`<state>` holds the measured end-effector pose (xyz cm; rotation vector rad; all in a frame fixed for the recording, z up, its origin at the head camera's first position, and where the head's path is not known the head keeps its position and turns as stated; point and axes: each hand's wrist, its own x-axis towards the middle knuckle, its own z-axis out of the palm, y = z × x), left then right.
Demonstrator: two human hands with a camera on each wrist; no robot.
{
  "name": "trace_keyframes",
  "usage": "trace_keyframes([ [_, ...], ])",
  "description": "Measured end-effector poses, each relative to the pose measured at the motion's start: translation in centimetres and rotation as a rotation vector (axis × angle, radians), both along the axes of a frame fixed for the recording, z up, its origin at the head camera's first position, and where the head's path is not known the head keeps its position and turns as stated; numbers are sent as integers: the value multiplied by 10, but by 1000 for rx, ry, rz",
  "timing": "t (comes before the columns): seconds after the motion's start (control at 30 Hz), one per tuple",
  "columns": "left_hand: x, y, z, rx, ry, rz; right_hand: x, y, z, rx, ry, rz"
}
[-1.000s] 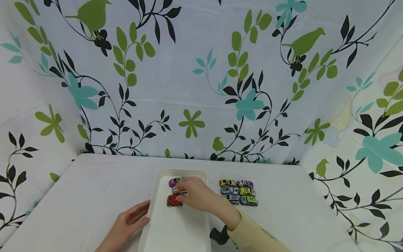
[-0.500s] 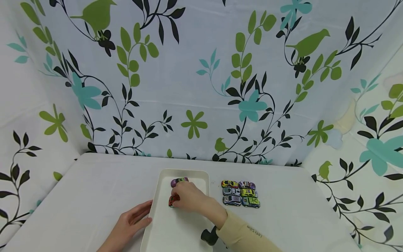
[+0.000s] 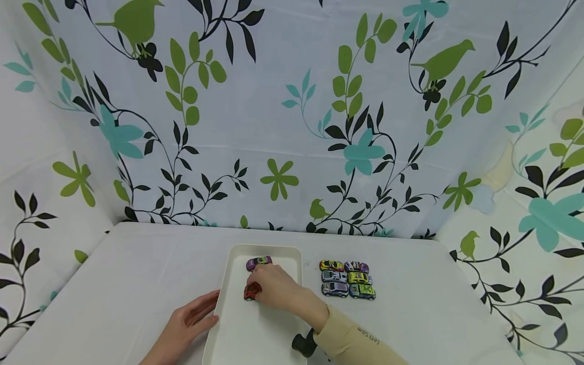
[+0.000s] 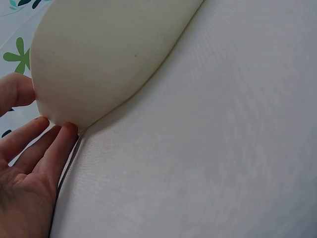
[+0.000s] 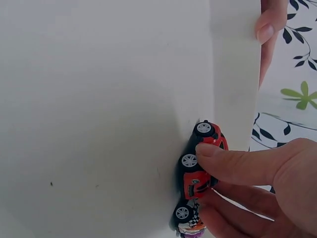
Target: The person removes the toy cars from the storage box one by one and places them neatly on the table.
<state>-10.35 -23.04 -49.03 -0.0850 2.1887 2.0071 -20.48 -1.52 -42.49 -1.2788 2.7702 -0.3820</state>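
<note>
My right hand [image 3: 282,291] reaches into the white tray [image 3: 255,334] and pinches a red toy car [image 5: 204,171]. In the right wrist view the thumb lies along the car's side, with the fingers on its far side. Close beside it sits an orange-and-white toy car [image 5: 190,224], partly covered by fingers and hidden under the hand in the head view. A purple-and-green toy car [image 3: 259,262] stands near the tray's far end. My left hand [image 3: 189,322] touches the tray's left rim with nearly straight fingers and thumb, as the left wrist view also shows.
To the right of the tray, several toy cars [image 3: 348,279] stand in two columns on the white table [image 3: 424,304]. A black cylindrical object [image 3: 303,344] is by the right sleeve [image 3: 356,337], over the tray's right edge. A patterned curtain [image 3: 283,126] hangs behind.
My right hand has shifted from over the orange and red cars closer round the red one, now covering the orange car. The purple car shows more fully. My left hand stays at the rim.
</note>
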Motion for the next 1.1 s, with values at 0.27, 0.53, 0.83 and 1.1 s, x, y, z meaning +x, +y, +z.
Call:
trace_keyframes([
  [0.27, -1, 2, -1, -12, 10, 12, 2, 9, 5, -1, 17, -20],
  [0.53, -4, 2, -5, -25, -14, 48, 5, 30, 16, -25, 0, -24],
  [0.83, -2, 2, -3, -30, 1, 44, 6, 58, 23, -54, -9, -45],
  [1.1, -3, 4, -2, -16, -28, 62, 5, 87, 17, -124, 58, -44],
])
